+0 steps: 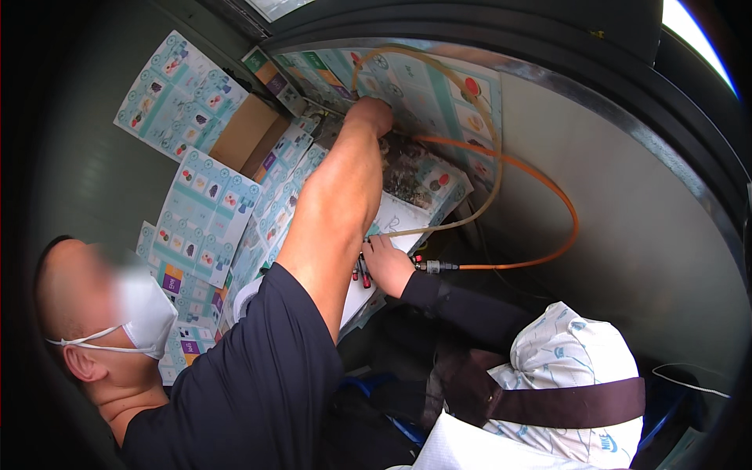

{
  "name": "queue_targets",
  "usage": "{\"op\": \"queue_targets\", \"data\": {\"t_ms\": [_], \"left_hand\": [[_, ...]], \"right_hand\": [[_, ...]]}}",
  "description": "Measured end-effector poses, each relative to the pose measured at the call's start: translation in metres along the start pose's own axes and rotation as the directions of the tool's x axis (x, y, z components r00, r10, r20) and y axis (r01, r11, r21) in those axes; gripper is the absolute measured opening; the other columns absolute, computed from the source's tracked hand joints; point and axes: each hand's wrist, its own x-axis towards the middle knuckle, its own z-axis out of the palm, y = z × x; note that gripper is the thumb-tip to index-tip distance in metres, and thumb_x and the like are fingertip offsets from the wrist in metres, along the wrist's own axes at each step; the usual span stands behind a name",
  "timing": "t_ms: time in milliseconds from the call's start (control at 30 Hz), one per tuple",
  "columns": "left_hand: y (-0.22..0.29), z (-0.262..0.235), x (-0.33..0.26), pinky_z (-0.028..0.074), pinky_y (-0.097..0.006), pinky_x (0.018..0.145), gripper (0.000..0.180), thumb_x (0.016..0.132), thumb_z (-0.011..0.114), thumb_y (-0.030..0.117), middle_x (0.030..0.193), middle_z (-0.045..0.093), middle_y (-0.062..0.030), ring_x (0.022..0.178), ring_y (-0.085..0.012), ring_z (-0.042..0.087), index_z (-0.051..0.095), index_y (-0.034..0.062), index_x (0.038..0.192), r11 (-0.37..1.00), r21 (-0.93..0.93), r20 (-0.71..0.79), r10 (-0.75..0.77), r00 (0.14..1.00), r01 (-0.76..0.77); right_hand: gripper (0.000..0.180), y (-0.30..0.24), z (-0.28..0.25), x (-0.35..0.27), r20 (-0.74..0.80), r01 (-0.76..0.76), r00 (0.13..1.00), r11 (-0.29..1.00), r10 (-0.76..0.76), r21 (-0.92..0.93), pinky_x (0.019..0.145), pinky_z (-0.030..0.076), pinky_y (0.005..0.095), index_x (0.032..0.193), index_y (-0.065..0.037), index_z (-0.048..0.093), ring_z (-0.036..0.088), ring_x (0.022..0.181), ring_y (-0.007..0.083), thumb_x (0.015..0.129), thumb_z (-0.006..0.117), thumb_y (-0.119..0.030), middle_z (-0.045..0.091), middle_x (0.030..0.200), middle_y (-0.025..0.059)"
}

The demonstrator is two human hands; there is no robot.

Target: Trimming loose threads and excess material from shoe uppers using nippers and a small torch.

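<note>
Two people crouch inside a curved grey enclosure (627, 235) lined with printed cardboard sheets (204, 211), working at a pair of hoses. From my remote seat I cannot find the wearer's hands anywhere in the view, so I cannot tell how their fingers stand. The bare-armed hand (368, 113) of the masked co-worker reaches to the top of the cardboard, where the pale hose (470, 102) begins its loop. Its fingers are hidden behind the wrist, and I cannot say whether they are closed on anything. The sleeved hand (388, 265) of the second person, in a patterned head cover, rests curled at the lower edge of the sheets. It is beside a red-handled tool (363, 272) and touches, or nearly touches, the metal coupling (435, 266) that ends the orange hose (548, 188). That hose arcs wide along the wall and back toward the upper hand. In my judgement the danger lies in the two ends being handled at once. A tug at the top could drag the coupling out of the lower hand or kink the arc (the bend already looks tight). The loose overlapping sheets could also slide under an elbow, and a dark soiled patch (407, 168) on them suggests a slippery hold.
</note>
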Motion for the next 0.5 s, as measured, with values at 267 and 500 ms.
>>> {"op": "queue_targets", "data": {"t_ms": [267, 500], "left_hand": [[-0.036, 0.003, 0.004, 0.056, -0.044, 0.105, 0.037, 0.099, 0.052, 0.016, 0.133, 0.074, -0.0189, 0.123, -0.0356, 0.071, 0.079, 0.0047, 0.122, 0.979, -0.187, -0.035, -0.091, 0.995, 0.083], [-0.046, -0.055, -0.006, 0.059, -0.043, 0.099, 0.034, 0.098, 0.054, 0.014, 0.13, 0.076, -0.0164, 0.119, -0.0318, 0.074, 0.081, 0.0061, 0.116, 0.996, -0.011, -0.045, -0.091, 0.995, 0.091]], "right_hand": [[0.027, -0.004, -0.011, 0.006, 0.064, 0.011, 0.998, 1.0, -0.011, -0.003, 0.087, 0.059, 0.0384, 0.109, 0.003, 0.061, 0.06, 0.111, 0.0362, 0.084, 0.066, -0.007, 0.061, 0.111, 0.0192], [0.024, 0.004, -0.014, 0.008, 0.046, -0.013, 0.999, 0.999, 0.011, 0.045, 0.082, 0.061, 0.0364, 0.108, 0.002, 0.061, 0.061, 0.108, 0.0329, 0.088, 0.064, -0.009, 0.059, 0.108, 0.0164]]}}
